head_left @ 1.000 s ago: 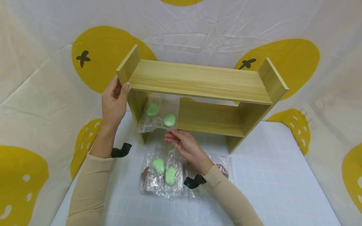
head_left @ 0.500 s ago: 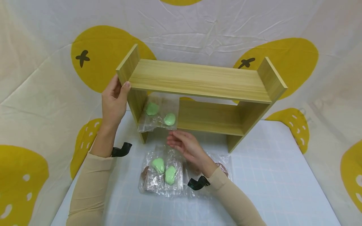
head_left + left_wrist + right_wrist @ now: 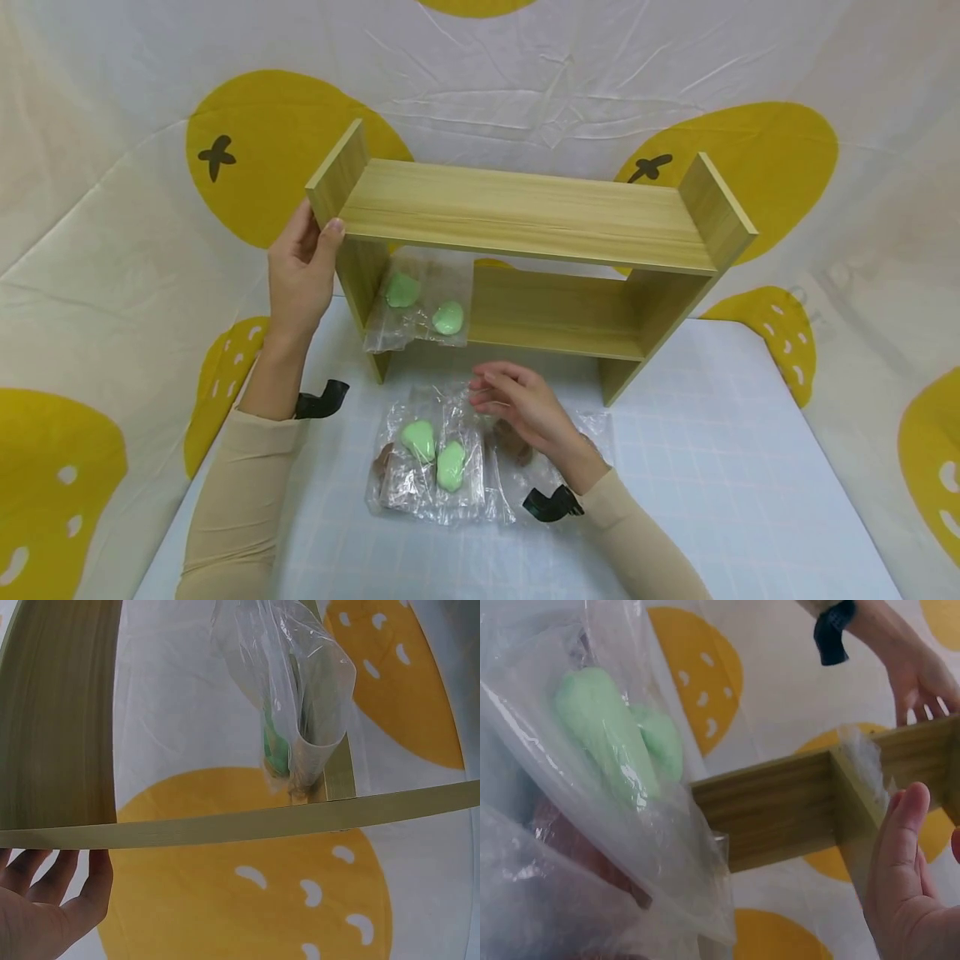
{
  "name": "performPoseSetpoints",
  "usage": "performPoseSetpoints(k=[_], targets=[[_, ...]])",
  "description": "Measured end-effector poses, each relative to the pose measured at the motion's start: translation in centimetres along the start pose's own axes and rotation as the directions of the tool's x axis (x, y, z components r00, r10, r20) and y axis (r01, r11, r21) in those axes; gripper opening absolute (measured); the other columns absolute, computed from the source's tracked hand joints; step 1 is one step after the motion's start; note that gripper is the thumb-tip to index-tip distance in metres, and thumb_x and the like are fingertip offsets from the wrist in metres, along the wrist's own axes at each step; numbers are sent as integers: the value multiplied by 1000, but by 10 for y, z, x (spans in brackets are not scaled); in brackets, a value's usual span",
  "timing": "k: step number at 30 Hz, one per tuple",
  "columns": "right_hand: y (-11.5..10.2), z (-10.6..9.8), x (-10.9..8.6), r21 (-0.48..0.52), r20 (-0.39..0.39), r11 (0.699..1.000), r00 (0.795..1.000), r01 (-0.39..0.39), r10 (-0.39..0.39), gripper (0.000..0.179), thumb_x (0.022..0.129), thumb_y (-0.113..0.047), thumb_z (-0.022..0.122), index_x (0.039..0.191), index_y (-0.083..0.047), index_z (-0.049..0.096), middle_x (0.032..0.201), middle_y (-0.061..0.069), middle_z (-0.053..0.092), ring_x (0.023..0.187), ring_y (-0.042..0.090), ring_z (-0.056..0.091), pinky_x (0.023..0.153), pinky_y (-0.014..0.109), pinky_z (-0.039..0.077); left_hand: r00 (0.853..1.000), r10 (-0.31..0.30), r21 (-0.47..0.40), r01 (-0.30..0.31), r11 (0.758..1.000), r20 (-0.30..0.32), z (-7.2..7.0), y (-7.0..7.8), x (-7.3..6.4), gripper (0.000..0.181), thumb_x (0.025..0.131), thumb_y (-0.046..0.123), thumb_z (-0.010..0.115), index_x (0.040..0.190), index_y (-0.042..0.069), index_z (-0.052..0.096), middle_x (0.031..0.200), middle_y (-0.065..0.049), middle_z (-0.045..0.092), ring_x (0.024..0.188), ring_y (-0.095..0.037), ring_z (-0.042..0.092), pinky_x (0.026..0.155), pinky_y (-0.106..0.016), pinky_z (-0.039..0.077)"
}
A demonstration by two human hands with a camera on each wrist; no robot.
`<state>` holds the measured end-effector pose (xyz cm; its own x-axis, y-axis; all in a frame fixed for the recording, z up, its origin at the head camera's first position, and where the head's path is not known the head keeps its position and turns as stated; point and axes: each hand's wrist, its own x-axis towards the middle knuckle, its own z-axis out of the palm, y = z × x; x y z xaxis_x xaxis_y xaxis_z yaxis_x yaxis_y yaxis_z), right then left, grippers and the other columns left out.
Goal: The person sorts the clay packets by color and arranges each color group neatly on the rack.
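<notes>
Nearest, clear bags (image 3: 427, 467) with green and brown contents are laid on the table (image 3: 712, 467), in front of the shelf unit; bag count cannot be told, plastic overlaps. The right hand (image 3: 525, 408) is held over the brown part of the pile; it is loosely open, fingers slightly bent, nothing seen gripped; contact with the plastic cannot be confirmed.

Farther back, a bag with two green pieces (image 3: 427, 312) is rested on the lower board (image 3: 555, 308), left end, its front edge hung over the lip; step in hand is judged to be bag placement, this one already released; for another bag, a pinch on loose plastic would be called for, then a lift clear of the board edge.

The wooden shelf unit (image 3: 525, 208) is grasped at its left side panel by the left hand (image 3: 300, 275), thumb in front, fingers outside; behind, a printed cloth (image 3: 480, 58) is hung.
</notes>
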<state>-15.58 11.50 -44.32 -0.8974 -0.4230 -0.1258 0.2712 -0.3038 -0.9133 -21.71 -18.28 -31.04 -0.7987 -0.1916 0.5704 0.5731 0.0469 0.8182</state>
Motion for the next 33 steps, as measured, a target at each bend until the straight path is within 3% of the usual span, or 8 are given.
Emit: performPoseSetpoints(k=[6, 13, 16, 20, 23, 26, 28, 33], targets=[[-3, -10, -16, -128, 11, 991, 999, 50, -49, 37, 101, -18, 63, 127, 7, 58, 115, 25, 63, 99, 32, 66, 89, 45, 55, 1000, -2, 9, 2, 1000, -4, 0, -1, 0, 44, 100, 9, 60, 144, 10, 55, 140, -13, 57, 125, -25, 54, 104, -36, 45], [-4, -20, -32, -346, 22, 930, 992, 122, -122, 35, 100, -15, 62, 129, 5, 57, 115, 26, 64, 104, 49, 62, 90, 52, 53, 1000, -3, 18, 3, 1000, -5, 0, -2, 0, 44, 100, 10, 61, 144, 12, 56, 139, -12, 58, 124, -25, 55, 102, -35, 46], [-3, -22, -36, -448, 22, 885, 991, 127, -131, 34, 100, -14, 63, 130, 1, 58, 118, 24, 64, 105, 45, 64, 91, 44, 54, 1000, -7, 22, 7, 1000, -8, 0, -1, 0, 44, 100, 10, 60, 144, 11, 56, 139, -12, 58, 124, -24, 55, 103, -36, 46], [0, -25, -38, -580, 34, 801, 987, 148, -158, 36, 98, -13, 66, 132, -4, 59, 122, 21, 64, 105, 29, 65, 89, 33, 54, 1000, -7, 29, 7, 1000, -7, 4, 10, -4, 43, 101, 9, 59, 143, 10, 56, 138, -13, 58, 125, -24, 55, 104, -36, 45], [4, -26, -38, -626, 45, 765, 986, 153, -161, 42, 96, -14, 68, 135, -4, 57, 126, 21, 63, 110, 27, 63, 92, 36, 52, 1000, -8, 24, 8, 1000, -6, 5, 14, -5, 42, 101, 9, 59, 143, 9, 56, 138, -14, 58, 125, -24, 55, 103, -36, 45], [8, -28, -37, -639, 51, 758, 990, 134, -132, 47, 97, -18, 69, 139, -2, 54, 130, 22, 61, 113, 30, 62, 96, 39, 50, 1000, -9, 14, 9, 1000, -6, 3, 9, -3, 42, 101, 9, 59, 143, 9, 56, 138, -14, 58, 125, -25, 55, 104, -36, 45], [12, -29, -36, -625, 61, 772, 993, 114, -97, 50, 97, -17, 67, 141, 2, 50, 132, 25, 58, 115, 32, 61, 97, 41, 49, 1000, -10, 11, 10, 1000, -9, 0, 1, -1, 43, 100, 9, 60, 143, 10, 56, 139, -13, 58, 125, -24, 55, 104, -36, 45], [23, -33, -32, -589, 50, 807, 999, 31, -2, 56, 97, -18, 66, 141, 9, 45, 131, 27, 58, 114, 34, 62, 93, 39, 52, 1000, 2, 2, -2, 1000, -6, 1, 1, -1, 44, 100, 8, 60, 144, 9, 55, 139, -14, 58, 125, -25, 55, 104, -36, 44]])
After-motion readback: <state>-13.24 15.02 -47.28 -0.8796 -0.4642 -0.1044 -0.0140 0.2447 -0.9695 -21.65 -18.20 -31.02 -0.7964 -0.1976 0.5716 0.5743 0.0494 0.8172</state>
